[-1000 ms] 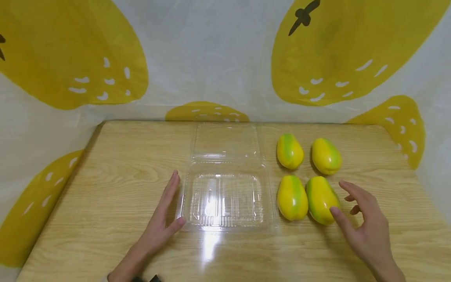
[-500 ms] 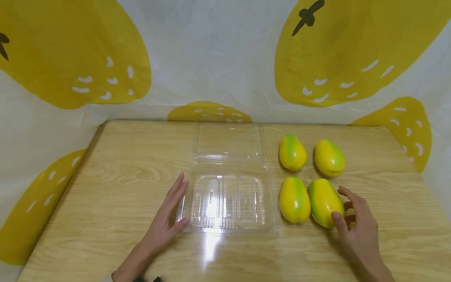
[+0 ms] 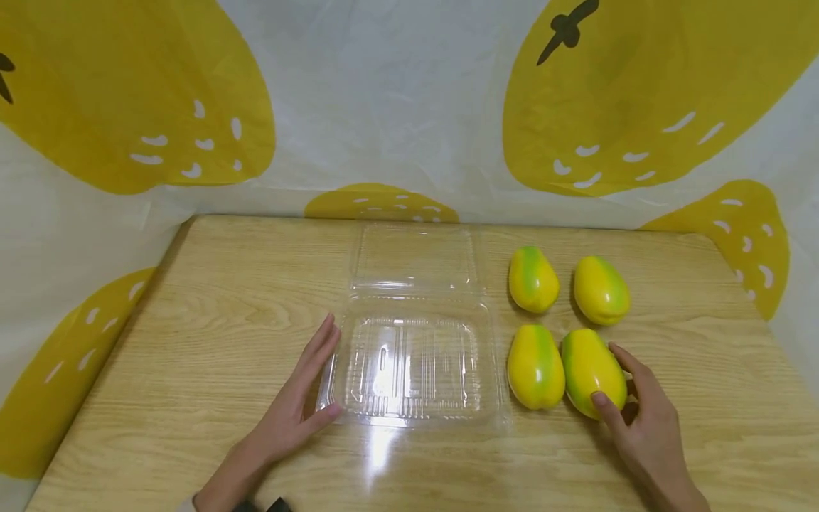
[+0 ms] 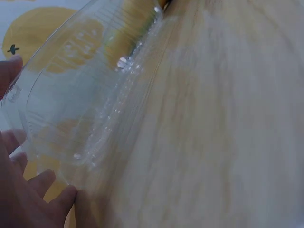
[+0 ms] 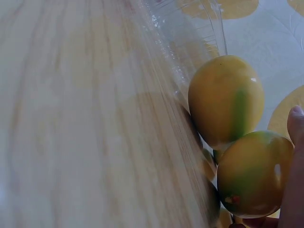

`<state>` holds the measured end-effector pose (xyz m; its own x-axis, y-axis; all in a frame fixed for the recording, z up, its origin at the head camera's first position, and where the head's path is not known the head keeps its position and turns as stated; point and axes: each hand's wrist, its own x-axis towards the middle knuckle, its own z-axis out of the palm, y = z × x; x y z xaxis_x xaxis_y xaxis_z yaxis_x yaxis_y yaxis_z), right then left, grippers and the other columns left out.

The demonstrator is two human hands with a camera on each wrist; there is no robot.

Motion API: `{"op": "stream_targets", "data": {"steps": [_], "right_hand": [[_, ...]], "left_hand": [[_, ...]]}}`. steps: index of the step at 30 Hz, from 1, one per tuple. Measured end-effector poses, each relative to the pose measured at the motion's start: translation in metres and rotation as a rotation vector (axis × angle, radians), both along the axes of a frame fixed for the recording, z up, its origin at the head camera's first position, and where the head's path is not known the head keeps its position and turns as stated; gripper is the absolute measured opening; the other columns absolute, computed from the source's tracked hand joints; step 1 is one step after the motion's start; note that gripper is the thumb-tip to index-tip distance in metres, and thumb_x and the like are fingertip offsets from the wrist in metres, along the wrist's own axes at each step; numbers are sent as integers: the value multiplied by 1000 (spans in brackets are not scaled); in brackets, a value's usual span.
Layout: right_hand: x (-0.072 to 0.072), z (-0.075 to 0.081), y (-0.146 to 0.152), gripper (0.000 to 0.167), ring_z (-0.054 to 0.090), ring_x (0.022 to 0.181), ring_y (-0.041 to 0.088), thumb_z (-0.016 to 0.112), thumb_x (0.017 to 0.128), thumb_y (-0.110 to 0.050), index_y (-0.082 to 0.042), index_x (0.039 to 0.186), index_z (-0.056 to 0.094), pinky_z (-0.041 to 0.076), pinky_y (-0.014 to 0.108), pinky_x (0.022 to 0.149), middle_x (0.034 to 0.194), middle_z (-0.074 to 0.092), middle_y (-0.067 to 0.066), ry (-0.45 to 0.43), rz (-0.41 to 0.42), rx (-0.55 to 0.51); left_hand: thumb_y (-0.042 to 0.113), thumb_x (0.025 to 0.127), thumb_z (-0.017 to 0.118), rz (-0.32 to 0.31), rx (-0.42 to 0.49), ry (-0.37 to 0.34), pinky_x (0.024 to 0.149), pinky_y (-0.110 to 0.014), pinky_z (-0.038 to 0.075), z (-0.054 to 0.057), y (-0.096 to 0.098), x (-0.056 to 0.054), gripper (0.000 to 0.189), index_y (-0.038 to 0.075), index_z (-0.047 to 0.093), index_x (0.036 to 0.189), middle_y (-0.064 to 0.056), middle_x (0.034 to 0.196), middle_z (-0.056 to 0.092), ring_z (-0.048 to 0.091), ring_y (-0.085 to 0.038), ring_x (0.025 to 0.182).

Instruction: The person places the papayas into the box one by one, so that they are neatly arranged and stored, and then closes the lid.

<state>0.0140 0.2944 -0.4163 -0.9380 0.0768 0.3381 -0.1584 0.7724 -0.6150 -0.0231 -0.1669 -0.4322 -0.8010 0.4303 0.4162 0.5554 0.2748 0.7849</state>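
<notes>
Clear plastic container (image 3: 422, 370), left hand (image 3: 289, 414) with straight fingers at its left edge; right hand (image 3: 649, 421) with fingers curled round near-right yellow-green fruit (image 3: 590, 368)

A wood-grain table (image 3: 211, 341) backed by fruit-print sheeting (image 3: 390, 92) leaves the kind of room unclear.

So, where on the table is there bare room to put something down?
The table is bare left of the left hand, to the edge; in front of the tray, between both hands; and right of the four fruits and right hand. Crowded: right of the tray, where the fruits sit close.
</notes>
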Motion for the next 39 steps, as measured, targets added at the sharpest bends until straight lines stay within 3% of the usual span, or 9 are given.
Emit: {"op": "stream_targets", "data": {"steps": [5, 10, 15, 20, 26, 29, 33, 36, 39], "right_hand": [[1, 1, -1, 59, 45, 75, -2, 63, 90, -19, -13, 144, 42, 36, 11, 58, 125, 53, 16, -35, -17, -8], [0, 1, 0, 60, 48, 80, -8, 64, 89, -17, -15, 145, 42, 37, 9, 61, 129, 52, 16, -53, -23, -25], [0, 4, 0, 62, 45, 91, -16, 65, 89, -15, -17, 146, 41, 39, 5, 66, 132, 50, 18, -90, -29, -36], [0, 9, -2, 64, 51, 98, -7, 65, 89, -14, -20, 147, 38, 38, 1, 72, 136, 48, 17, -137, -39, -38], [1, 12, -4, 64, 50, 103, -5, 63, 91, -13, -22, 148, 36, 48, 10, 61, 137, 46, 17, -179, -36, -87], [1, 13, -5, 63, 56, 110, 18, 61, 92, -13, -22, 149, 35, 49, 10, 60, 139, 45, 18, -199, -39, -111], [2, 13, -3, 61, 51, 114, 6, 59, 94, -14, -22, 149, 34, 43, 4, 70, 140, 43, 16, -204, -46, -128], [2, 12, 0, 58, 44, 103, -15, 57, 95, -11, -21, 148, 36, 43, 4, 73, 138, 46, 1, -181, -53, -156], [3, 15, 1, 56, 49, 100, -13, 55, 95, -8, -18, 147, 38, 42, 4, 75, 133, 46, -12, -148, -69, -196]], "left_hand": [[50, 92, 55, 0, -24, 21, 108, -63, 11, -1, -4, 0, 85, -2, 22, 150, -20, 158, 7, 9, -38, 143], [50, 92, 54, -7, -14, 44, 113, -48, 9, -1, -3, -2, 84, -4, 23, 149, -21, 157, 8, 9, -40, 143], [49, 92, 54, -24, 1, 45, 113, -44, 9, 0, -3, -3, 82, -4, 24, 148, -21, 157, 9, 11, -39, 142], [47, 92, 55, -31, 10, 40, 112, -49, 11, 0, -3, -4, 82, -5, 25, 148, -22, 157, 9, 12, -38, 142], [47, 91, 56, -26, 8, 45, 113, -47, 11, 1, -4, -3, 82, -5, 25, 147, -23, 156, 10, 12, -38, 142], [44, 91, 57, -28, 13, 47, 114, -42, 11, 0, -4, -3, 81, -5, 26, 147, -23, 156, 10, 13, -38, 142], [44, 91, 58, -28, 16, 51, 114, -39, 10, 0, -4, -3, 81, -5, 26, 147, -23, 156, 11, 13, -39, 142], [45, 91, 57, -28, 16, 58, 114, -39, 10, -1, -3, -4, 81, -5, 26, 147, -24, 156, 11, 13, -39, 142], [45, 91, 57, -29, 16, 63, 114, -39, 10, -2, -3, -4, 82, -6, 27, 147, -24, 156, 12, 13, -39, 142]]}}
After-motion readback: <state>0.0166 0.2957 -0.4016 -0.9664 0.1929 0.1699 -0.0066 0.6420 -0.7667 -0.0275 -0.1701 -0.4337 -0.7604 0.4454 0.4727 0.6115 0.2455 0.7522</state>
